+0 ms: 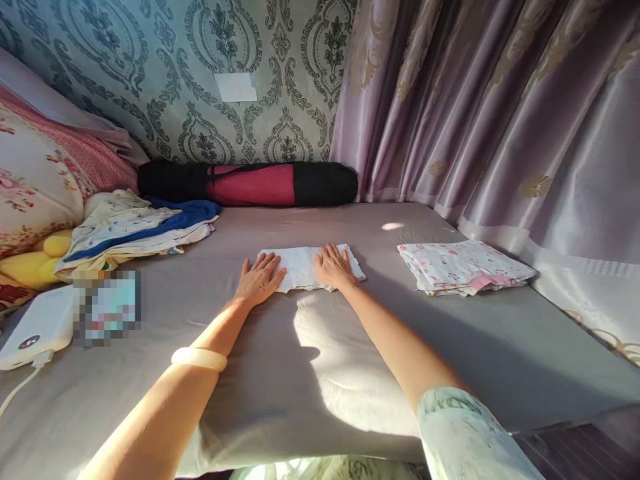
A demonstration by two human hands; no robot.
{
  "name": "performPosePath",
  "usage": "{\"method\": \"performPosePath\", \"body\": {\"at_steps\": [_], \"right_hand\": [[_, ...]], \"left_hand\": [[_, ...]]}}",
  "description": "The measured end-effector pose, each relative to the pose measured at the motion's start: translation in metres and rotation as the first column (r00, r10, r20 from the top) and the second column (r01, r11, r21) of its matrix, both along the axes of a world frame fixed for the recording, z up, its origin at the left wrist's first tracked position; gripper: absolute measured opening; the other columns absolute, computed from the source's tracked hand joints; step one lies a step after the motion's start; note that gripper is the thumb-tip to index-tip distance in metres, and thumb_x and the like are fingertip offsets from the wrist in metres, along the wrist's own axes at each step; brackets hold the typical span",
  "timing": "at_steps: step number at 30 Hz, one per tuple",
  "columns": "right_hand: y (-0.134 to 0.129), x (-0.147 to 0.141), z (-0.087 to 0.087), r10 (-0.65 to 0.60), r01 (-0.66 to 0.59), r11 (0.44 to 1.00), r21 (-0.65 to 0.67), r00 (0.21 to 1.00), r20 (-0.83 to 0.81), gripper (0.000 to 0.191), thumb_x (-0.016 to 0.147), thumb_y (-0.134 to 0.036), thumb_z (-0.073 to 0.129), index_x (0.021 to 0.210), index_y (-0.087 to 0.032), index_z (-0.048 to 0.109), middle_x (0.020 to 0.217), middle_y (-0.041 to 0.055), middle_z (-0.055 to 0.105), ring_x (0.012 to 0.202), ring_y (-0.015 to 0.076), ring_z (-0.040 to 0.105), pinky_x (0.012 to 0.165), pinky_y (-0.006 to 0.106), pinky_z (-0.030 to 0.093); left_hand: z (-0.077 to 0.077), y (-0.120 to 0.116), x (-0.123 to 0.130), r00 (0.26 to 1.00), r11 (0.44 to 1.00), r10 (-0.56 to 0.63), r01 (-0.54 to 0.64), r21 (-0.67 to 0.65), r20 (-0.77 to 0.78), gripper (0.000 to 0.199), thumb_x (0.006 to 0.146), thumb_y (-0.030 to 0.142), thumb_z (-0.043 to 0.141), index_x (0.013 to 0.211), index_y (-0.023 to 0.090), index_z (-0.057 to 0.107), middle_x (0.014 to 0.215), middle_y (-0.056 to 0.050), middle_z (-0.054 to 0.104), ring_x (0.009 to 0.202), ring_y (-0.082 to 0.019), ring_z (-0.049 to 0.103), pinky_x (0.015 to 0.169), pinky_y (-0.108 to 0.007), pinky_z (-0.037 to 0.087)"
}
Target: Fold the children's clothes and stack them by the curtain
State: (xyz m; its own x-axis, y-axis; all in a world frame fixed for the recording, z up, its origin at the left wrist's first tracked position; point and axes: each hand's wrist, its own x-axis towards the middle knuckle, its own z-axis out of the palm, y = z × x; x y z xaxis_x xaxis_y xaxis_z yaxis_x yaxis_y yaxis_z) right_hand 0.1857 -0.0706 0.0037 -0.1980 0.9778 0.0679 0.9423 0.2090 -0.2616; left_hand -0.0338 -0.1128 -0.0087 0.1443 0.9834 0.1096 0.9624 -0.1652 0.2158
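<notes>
A white folded cloth (299, 267) lies flat on the grey bed sheet (390, 363), its long side running left to right. My left hand (260, 277) rests on its left end with the fingers spread. On the right part, my right hand (334, 267) presses down flat, fingers stretched away from me. Neither hand grips the cloth. What garment or item the cloth is, I cannot tell. To the right sits a stack of folded cloths (460, 263) with a pink floral print, apart from both hands.
Loose clothes (135, 227) lie at the left by a yellow plush item (37, 260). A white power bank (43, 327) with a cable and a blurred-out object (111, 307) are nearer. A black and red rolled bag (250, 185) lies along the wall; curtains (480, 120) hang at right.
</notes>
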Motion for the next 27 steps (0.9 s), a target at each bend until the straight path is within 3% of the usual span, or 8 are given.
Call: {"method": "performPosePath", "body": {"at_steps": [8, 13, 21, 24, 27], "right_hand": [[0.003, 0.002, -0.003, -0.003, 0.003, 1.0, -0.027, 1.0, 0.003, 0.061, 0.101, -0.041, 0.019, 0.149, -0.01, 0.04, 0.159, 0.0142, 0.032, 0.149, 0.0268, 0.022, 0.12, 0.053, 0.012], [0.004, 0.021, 0.003, -0.003, 0.003, 0.999, -0.046, 1.0, 0.007, 0.061, 0.102, -0.039, 0.015, 0.151, -0.01, 0.037, 0.161, 0.0129, 0.027, 0.15, 0.0257, 0.02, 0.121, 0.05, 0.013], [0.005, 0.039, -0.006, -0.018, 0.023, 0.998, -0.051, 0.996, 0.088, 0.06, 0.102, -0.039, 0.018, 0.152, -0.01, 0.034, 0.163, 0.012, 0.023, 0.149, 0.0257, 0.02, 0.12, 0.045, 0.018], [0.001, 0.036, 0.0, -0.005, 0.01, 0.999, -0.042, 0.995, 0.1, 0.06, 0.102, -0.039, 0.019, 0.152, -0.009, 0.033, 0.162, 0.0146, 0.024, 0.15, 0.0273, 0.02, 0.12, 0.051, 0.012], [-0.009, 0.031, 0.009, 0.116, -0.123, 0.991, 0.059, 0.986, 0.116, 0.061, 0.103, -0.042, 0.022, 0.153, -0.009, 0.031, 0.162, 0.0161, 0.021, 0.151, 0.0275, 0.016, 0.121, 0.054, 0.003]], "left_hand": [[-0.001, 0.001, 0.0, 1.0, 1.0, 0.003, -0.003, -0.009, -0.002, 0.06, 0.099, 0.054, 0.021, 0.149, 0.027, 0.04, 0.159, -0.005, 0.034, 0.149, -0.026, 0.024, 0.119, -0.059, 0.013], [0.001, 0.0, 0.001, 1.0, 1.0, 0.007, -0.007, -0.011, -0.017, 0.06, 0.099, 0.053, 0.021, 0.15, 0.028, 0.04, 0.159, -0.005, 0.034, 0.149, -0.027, 0.024, 0.119, -0.058, 0.014], [0.003, 0.001, 0.001, 0.998, 0.999, -0.007, 0.004, -0.052, -0.056, 0.061, 0.1, 0.051, 0.019, 0.152, 0.025, 0.037, 0.161, -0.006, 0.03, 0.15, -0.028, 0.021, 0.118, -0.061, 0.011], [0.009, 0.003, 0.0, 0.997, 0.993, -0.028, 0.019, -0.114, -0.076, 0.06, 0.1, 0.05, 0.022, 0.152, 0.024, 0.037, 0.161, -0.009, 0.03, 0.15, -0.031, 0.019, 0.117, -0.066, 0.009], [0.017, 0.004, 0.004, 0.99, 0.993, -0.116, 0.112, -0.046, -0.082, 0.058, 0.099, 0.051, 0.029, 0.15, 0.026, 0.04, 0.159, -0.012, 0.034, 0.15, -0.033, 0.017, 0.117, -0.065, 0.006]]}}
